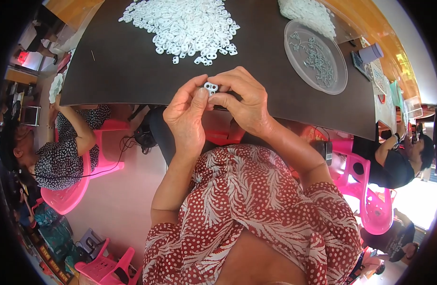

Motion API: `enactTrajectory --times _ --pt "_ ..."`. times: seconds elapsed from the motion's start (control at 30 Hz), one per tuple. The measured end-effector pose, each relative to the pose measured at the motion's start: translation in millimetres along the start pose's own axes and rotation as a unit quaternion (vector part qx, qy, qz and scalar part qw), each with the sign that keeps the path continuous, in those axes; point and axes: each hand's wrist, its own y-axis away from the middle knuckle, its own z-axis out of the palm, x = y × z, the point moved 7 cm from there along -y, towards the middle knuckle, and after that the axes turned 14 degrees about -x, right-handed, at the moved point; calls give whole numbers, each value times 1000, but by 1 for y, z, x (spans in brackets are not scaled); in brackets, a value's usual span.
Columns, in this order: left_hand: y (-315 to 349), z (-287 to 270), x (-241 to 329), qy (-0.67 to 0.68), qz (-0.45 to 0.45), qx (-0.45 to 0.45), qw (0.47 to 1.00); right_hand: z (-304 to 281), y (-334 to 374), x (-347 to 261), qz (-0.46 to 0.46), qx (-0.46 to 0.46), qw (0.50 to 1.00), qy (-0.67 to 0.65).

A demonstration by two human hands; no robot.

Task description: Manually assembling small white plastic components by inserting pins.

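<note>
Between my two hands, just off the near edge of the dark table, is a small white plastic piece with holes (211,87). My left hand (187,111) pinches it from the left with thumb and fingers. My right hand (244,97) grips its other side, thumb below and curled fingers above. The fingertips hide part of the piece, and whether a smaller part sits in it I cannot tell. Beyond the hands, a big heap of similar white plastic pieces (185,26) lies on the table, with a few loose ones at its near edge.
On the dark table (128,71), a round clear tray (290,59) of small metal screws stands at the right, beside a bag of white pieces (308,16). A thin pin (92,55) lies at the left. People sit on pink plastic chairs (69,197) at both sides.
</note>
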Motion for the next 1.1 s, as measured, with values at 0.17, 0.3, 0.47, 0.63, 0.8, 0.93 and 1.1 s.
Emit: enactTrajectory --times 0.17,0.3,0.47,0.63,0.8,0.93,1.1 --pt "2 5 6 -15 28 -44 999 -3 3 -2 5 22 1000 -20" --pt "3 6 10 -27 46 -43 998 1 6 0 41 34 996 -72" --pt "5 5 12 -31 44 -44 998 3 8 4 86 26 988 -123" --pt "6 3 11 -51 49 -41 997 5 9 3 55 25 993 -103" --pt "11 3 14 -117 76 -27 990 4 10 -5 12 42 997 -68" --pt "15 4 17 -139 102 -28 985 4 11 -10 -19 49 998 -36" --pt "18 3 12 -107 112 -4 988 8 13 -10 -28 59 997 -30"
